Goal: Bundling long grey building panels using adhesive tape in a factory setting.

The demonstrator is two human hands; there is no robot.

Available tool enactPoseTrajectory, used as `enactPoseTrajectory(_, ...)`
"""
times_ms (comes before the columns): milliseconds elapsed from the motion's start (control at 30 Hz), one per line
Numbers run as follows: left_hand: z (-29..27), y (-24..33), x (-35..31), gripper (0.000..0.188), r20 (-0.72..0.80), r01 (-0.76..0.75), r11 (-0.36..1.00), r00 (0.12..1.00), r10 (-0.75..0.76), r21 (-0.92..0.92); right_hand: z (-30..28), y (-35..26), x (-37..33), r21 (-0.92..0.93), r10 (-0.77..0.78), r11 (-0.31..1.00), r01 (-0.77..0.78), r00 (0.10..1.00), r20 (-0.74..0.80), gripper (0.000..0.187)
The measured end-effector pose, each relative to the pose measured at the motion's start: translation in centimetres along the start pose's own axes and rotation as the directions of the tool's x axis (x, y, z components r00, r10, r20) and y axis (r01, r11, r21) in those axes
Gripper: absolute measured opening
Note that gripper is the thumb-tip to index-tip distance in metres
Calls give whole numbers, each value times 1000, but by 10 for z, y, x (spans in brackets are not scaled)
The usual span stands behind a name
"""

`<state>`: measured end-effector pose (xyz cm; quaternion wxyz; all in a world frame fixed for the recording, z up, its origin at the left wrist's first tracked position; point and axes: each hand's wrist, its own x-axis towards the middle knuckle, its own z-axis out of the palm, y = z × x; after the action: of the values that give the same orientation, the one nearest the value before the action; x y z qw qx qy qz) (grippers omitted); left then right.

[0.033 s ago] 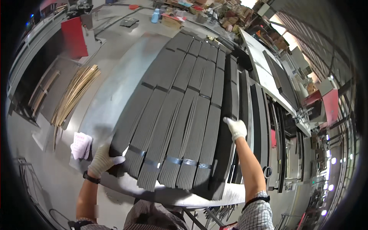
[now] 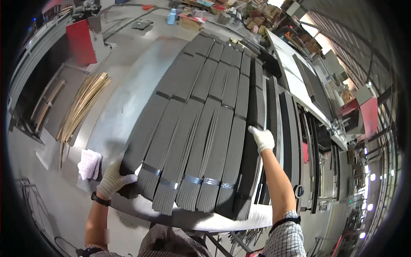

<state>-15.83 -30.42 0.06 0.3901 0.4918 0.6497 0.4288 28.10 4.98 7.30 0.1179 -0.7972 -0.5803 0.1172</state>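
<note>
A wide stack of dark grey strips [image 2: 195,115], bundled side by side with bands of clear tape [image 2: 212,182], lies on a pale metal sheet [image 2: 137,85]. At the stack's near left corner rests my left hand [image 2: 112,180], in a white knitted glove, its thumb spread over the edge. Its fingers lie along the outer side, partly hidden. My right hand [image 2: 263,140], gloved too, is against the stack's right side, by a darker strip [image 2: 248,162]. Its thumb points out toward the strips, while the other fingers are mostly hidden from view.
White paper tags [image 2: 90,165] lie left of my left hand. Thin wooden sticks [image 2: 83,105] are piled farther left. Long dark bars [image 2: 291,137] run along the right, beside a white-topped table [image 2: 291,73]. A blue bottle [image 2: 171,17] and cluttered boxes stand at the back.
The view has shifted slightly. Both hands stay at the sides of the stack, and the strips look almost the same.
</note>
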Motion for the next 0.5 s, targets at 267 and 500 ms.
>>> enactPoseTrajectory(267, -36, -21, 56, 78, 300, 415, 906, 877, -375, -80, 59, 106, 16, 701, -200, 652, -289, 826, 527, 85)
enactPoseTrajectory(500, -2, -31, 135, 60, 85, 144, 793, 990, -116, -592, 79, 160, -38, 819, -262, 247, -518, 778, 571, 93)
